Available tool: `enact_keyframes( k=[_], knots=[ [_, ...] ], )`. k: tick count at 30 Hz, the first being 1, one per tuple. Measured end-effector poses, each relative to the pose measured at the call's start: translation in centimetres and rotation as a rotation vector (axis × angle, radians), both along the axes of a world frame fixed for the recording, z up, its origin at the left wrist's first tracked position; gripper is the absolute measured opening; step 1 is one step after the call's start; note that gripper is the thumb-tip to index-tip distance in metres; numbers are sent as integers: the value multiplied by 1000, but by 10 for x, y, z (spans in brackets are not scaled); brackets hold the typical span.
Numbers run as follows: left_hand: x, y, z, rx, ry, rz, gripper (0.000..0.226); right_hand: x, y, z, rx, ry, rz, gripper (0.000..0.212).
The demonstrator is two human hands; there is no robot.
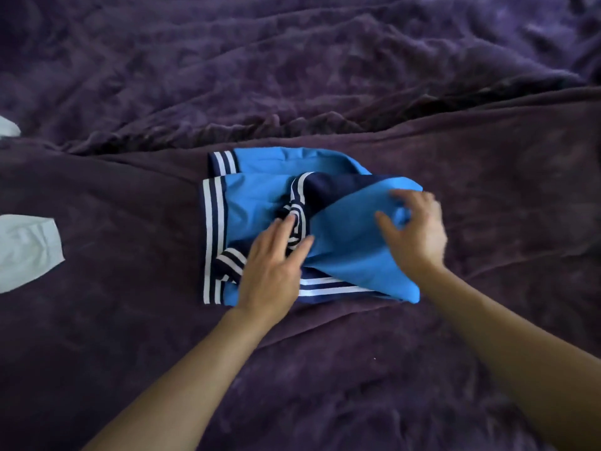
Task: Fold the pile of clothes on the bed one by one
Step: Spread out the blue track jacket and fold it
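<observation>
A bright blue shirt [260, 203] with navy and white striped trim lies partly folded on the purple bed cover [325, 369], in the middle of the head view. My left hand [273, 265] presses flat on its striped collar area with fingers straight. My right hand [416, 229] hovers over the folded blue flap on the right side, blurred, with fingers loosely curled and holding nothing that I can see.
A pale mint-green garment [26, 252] lies at the left edge, with another piece of it [8, 126] further up. A rumpled purple blanket [325, 60] covers the far half of the bed.
</observation>
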State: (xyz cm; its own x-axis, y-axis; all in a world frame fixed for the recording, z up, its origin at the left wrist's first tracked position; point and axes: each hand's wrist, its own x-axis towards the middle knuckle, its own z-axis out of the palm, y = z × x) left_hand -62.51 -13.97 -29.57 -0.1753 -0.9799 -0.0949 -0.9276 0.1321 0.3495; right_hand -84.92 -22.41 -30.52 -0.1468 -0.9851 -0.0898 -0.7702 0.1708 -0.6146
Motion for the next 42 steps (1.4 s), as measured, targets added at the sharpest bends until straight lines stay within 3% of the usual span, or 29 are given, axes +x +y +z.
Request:
enact_keyframes(
  k=[2,3,5,7,9,12,15,17,19,22,24,27,30,31,33,34,35,38,40,42],
  knots=[
    [-15,-14,-14,138,55,47,54,-20,-3,-7,176,-30,-139,67],
    [-20,-21,-23,254,92,109,54,-25,-5,-12,331,-150,-217,78],
    [-27,-34,-40,437,196,209,53,-32,-6,-23,598,-486,-349,75],
    [-33,-43,-51,498,309,230,51,-41,-8,-30,714,-600,-402,60],
    [-36,-47,-54,560,419,227,50,-49,-9,-28,686,-610,-420,56],
    [-29,-52,-46,679,631,279,49,-41,-5,-2,481,-565,-382,46],
    [-6,-59,-21,698,932,482,41,4,-1,42,267,-343,-222,49],
    [26,-55,1,554,1111,753,33,47,1,62,213,-253,-99,61],
    [74,-39,19,312,1173,1029,26,100,2,73,242,-286,30,73],
    [141,0,29,76,1024,1260,30,183,7,64,429,-359,287,80],
    [166,25,25,8,859,1292,30,225,12,44,553,-386,412,78],
    [161,47,17,-125,518,992,22,257,7,17,685,-419,456,56],
    [121,50,3,-54,295,632,46,257,-11,15,792,-559,399,37],
    [109,50,-3,14,197,559,53,250,-19,17,656,-462,467,33],
    [99,52,-20,134,54,489,59,229,-35,13,124,-22,690,33],
    [99,54,-28,160,23,472,62,220,-42,10,-115,184,794,39],
    [101,57,-36,172,6,456,66,215,-49,7,-216,323,883,48],
    [105,67,-58,191,-20,383,74,215,-66,-19,24,513,996,65],
    [109,72,-73,215,-14,362,75,211,-71,-47,208,546,927,75],
    [113,70,-83,258,-5,336,73,203,-70,-72,257,525,847,80]
  ],
)
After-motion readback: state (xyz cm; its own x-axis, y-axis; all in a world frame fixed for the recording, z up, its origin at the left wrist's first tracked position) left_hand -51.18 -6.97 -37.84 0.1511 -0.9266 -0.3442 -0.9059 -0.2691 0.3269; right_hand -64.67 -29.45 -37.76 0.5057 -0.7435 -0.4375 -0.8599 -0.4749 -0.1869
